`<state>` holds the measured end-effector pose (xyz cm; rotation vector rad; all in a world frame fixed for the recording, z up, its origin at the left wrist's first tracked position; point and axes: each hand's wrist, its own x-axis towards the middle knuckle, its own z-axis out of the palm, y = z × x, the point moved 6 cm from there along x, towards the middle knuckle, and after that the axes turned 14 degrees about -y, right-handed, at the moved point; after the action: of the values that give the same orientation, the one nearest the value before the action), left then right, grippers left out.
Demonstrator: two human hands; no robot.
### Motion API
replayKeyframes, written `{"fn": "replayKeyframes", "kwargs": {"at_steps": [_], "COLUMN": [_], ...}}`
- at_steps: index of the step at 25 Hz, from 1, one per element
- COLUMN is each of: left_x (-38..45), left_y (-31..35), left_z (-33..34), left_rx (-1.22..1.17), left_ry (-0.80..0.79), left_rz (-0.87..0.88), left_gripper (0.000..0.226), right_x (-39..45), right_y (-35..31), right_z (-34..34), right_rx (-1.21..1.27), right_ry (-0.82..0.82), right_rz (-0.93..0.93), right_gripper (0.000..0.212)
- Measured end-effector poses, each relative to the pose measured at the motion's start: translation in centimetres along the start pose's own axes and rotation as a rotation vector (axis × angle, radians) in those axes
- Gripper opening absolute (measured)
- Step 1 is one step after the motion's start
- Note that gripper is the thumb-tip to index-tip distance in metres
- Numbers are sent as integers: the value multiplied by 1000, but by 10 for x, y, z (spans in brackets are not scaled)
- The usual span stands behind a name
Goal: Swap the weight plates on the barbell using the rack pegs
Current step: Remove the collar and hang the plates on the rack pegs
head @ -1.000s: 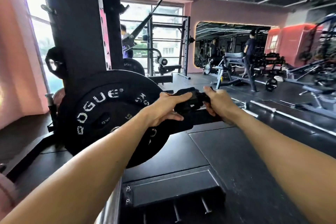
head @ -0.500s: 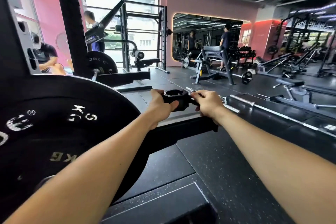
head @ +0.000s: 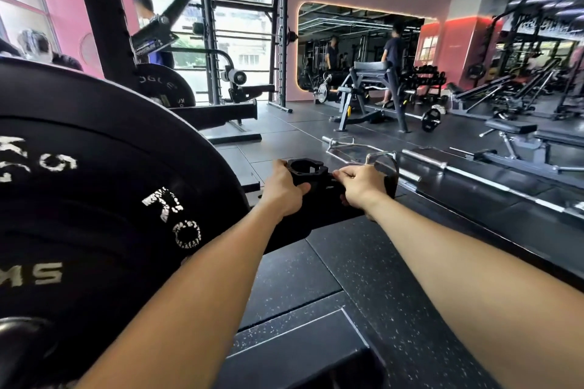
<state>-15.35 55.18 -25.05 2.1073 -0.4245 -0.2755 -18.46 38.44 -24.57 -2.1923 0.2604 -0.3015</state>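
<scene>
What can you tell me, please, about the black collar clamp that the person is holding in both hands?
The collar clamp is matte black and looks like moulded plastic: a thick ring with an open round bore facing up and towards the camera, joined to a blocky part that runs to the right. No bar passes through the bore. It sits out in front of the big black weight plate, apart from it. The left hand grips the ring's left side; the right hand grips the blocky end.
</scene>
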Motion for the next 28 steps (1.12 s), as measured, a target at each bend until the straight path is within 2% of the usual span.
{"fn": "replayKeyframes", "kwargs": {"at_steps": [5,9,12,15,20,23,28], "left_x": [5,-8,-28,-50,-95,-131,-206], "left_y": [-1,4,2,0,-1,3,2], "left_z": [2,3,5,12,7,-4,-20], "left_rx": [21,44,43,100,180,185,212], "left_ry": [-17,-20,-8,-23,-67,-51,-6], "left_rz": [-65,-16,8,36,41,65,67], "left_gripper": [52,91,99,92,65,64,61], "right_x": [8,0,-12,-29,-74,-112,-187], "right_y": [1,0,6,9,2,-9,-33], "right_z": [-1,3,-1,-9,-9,-4,-9], "right_rx": [-55,-97,-46,-58,-194,-226,-203], "right_ry": [-28,-117,-106,-80,-138,-235,-302], "right_rz": [2,53,112,131,69,-16,-112], "right_gripper": [29,50,69,68,61,62,61]}}
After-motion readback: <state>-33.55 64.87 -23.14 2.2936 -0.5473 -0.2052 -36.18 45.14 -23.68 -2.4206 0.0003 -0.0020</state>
